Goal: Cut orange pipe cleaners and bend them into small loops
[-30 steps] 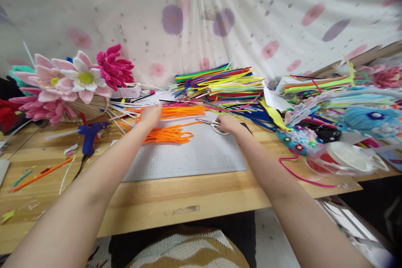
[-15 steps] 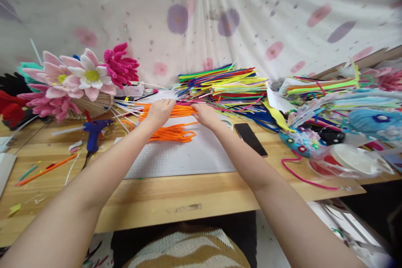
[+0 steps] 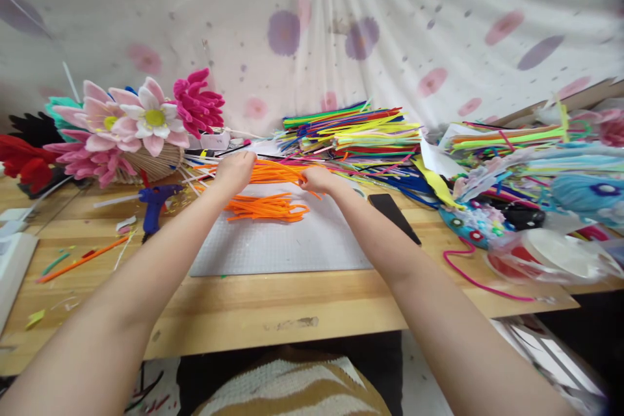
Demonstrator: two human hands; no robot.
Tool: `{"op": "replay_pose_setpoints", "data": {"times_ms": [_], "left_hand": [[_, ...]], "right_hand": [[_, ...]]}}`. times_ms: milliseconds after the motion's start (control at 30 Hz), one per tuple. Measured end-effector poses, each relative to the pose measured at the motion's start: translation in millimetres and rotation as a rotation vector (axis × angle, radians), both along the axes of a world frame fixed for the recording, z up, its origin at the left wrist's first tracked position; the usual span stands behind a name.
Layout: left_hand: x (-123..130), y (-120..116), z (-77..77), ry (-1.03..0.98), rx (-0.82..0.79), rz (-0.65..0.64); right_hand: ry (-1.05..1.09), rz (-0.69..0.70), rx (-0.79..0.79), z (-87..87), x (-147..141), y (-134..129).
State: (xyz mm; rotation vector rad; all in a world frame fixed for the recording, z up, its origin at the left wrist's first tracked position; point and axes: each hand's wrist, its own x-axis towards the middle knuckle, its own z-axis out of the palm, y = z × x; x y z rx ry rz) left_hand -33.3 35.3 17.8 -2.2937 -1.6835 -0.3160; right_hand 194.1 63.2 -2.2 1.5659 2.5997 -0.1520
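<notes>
Orange pipe cleaners (image 3: 275, 171) stretch in a bundle between my two hands over the far part of a cutting mat. My left hand (image 3: 237, 171) is closed at the bundle's left end, its fingertips partly hidden. At the right end, my right hand (image 3: 316, 179) pinches the pipe cleaners, and a few orange ends poke out below it. A second pile of orange pipe cleaners (image 3: 266, 208), some bent into loops, lies nearer to me on the pale grey cutting mat (image 3: 287, 250).
A blue glue gun (image 3: 155, 205) and fuzzy flowers (image 3: 153, 118) stand left. Multicoloured pipe cleaners (image 3: 348, 130) are heaped at the back. A phone (image 3: 394, 218) lies right of the mat, with a blue decorated piece (image 3: 470, 224) and a clear-wrapped spool (image 3: 560, 253) beyond.
My right hand has curled its fingers at the bundle's right end, where orange ends now show below it. My left hand has shifted slightly left along the bundle. The nearer pile looks unchanged.
</notes>
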Motion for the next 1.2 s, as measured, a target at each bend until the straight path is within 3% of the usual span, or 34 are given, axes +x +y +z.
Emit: {"op": "replay_pose_setpoints", "data": {"times_ms": [167,333,533,667,733,800,900,1000,1067,1200], "left_hand": [[-1.0,-4.8,5.5,0.115,-0.107,-0.097],[-3.1,-4.9,2.1,0.111,-0.194,-0.124],[-16.8,7.0,3.0,-0.084,-0.170,-0.152],[-26.6,10.7,-4.6,-0.207,-0.171,-0.113],[-23.1,11.4,-12.3,-0.362,-0.195,-0.060],[-12.4,13.5,-20.2,-0.638,-0.264,0.004],[12.2,20.5,-28.5,-1.242,-0.415,0.072],[36.3,27.9,-32.5,-1.551,-0.439,0.010],[47.0,29.7,-36.0,-1.570,-0.416,-0.014],[51.5,26.5,-51.3,-1.344,-0.416,-0.014]], "right_hand": [[0.153,0.127,-0.269,7.5,10.6,-1.4],[0.489,0.105,-0.423,12.4,21.4,2.4],[0.907,-0.072,-0.228,23.1,25.8,6.9],[1.214,-0.143,-0.216,15.7,25.2,8.8],[1.322,-0.165,-0.244,6.6,23.0,9.5],[1.395,-0.176,-0.268,-2.9,19.7,9.6],[1.452,-0.214,-0.292,-13.9,13.9,8.0],[1.422,-0.251,-0.310,-21.5,8.7,6.1],[1.354,-0.272,-0.290,-26.8,6.5,5.4],[1.139,-0.319,-0.207,-38.0,6.5,4.9]]}}
